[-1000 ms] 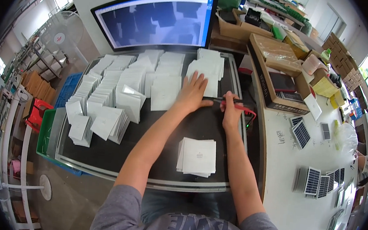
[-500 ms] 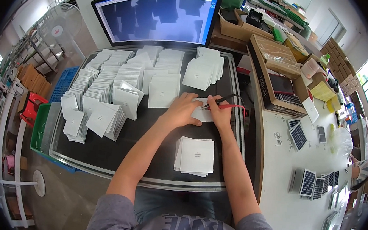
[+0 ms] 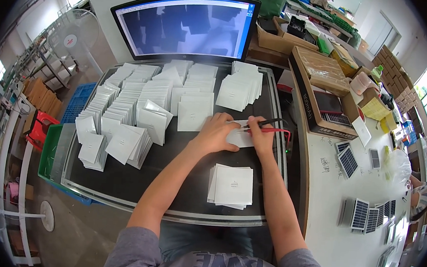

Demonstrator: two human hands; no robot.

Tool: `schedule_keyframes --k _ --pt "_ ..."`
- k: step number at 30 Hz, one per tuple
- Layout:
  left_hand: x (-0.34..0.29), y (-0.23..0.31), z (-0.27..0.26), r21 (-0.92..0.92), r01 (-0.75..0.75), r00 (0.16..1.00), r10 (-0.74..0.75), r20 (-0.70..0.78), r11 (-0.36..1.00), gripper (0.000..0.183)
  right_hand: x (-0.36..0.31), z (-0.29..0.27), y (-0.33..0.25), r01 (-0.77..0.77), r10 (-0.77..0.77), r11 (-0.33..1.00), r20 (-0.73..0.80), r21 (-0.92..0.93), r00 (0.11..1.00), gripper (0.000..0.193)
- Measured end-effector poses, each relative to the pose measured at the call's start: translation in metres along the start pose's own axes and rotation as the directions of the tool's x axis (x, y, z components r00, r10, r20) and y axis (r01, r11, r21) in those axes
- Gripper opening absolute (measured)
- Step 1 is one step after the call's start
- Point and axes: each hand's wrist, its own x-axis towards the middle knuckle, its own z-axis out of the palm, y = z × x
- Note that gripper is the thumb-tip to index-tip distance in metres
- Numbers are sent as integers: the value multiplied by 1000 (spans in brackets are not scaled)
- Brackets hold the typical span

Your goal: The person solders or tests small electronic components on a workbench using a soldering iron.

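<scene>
At the right of the dark tabletop, my left hand (image 3: 214,135) grips a white square panel (image 3: 243,140), thumb at its near side and fingers over its left part. My right hand (image 3: 262,141) is closed round a pair of test probes (image 3: 268,130), one red and one black, with cables trailing right. The probe tips point at the middle of the panel; whether they touch it I cannot tell. Closer to me lies a short stack of similar white panels (image 3: 234,186) with small marks in the centre. A leaning row of white panels (image 3: 195,113) stands left of my left hand.
More white panels (image 3: 238,91) lean at the back right. Behind them stands a monitor (image 3: 184,28). On the right, a white bench (image 3: 329,193) carries an open carton (image 3: 324,123) and small solar panels (image 3: 359,215). A green bin (image 3: 50,153) stands left of the table.
The whole view has shifted slightly. The probes lie at a different angle in my right hand, and their tips have drawn a little to the right. My left hand stays on the panel.
</scene>
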Motion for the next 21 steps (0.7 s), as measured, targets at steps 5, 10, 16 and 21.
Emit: schedule_keyframes --k 5,10,16,21 --pt "-12 19 -49 -53 116 975 -103 199 992 71 4 -9 -10 -100 180 940 -227 325 957 26" --pt "-52 65 -71 -82 -62 848 95 522 995 78 4 -9 -9 -81 143 953 -197 292 970 27" --pt "15 5 -27 83 -29 964 6 267 996 77 5 -7 -2 -76 125 965 -185 250 975 28" --pt "64 -42 10 492 44 967 86 -238 869 79 3 -4 -8 -74 141 950 -204 305 969 27"
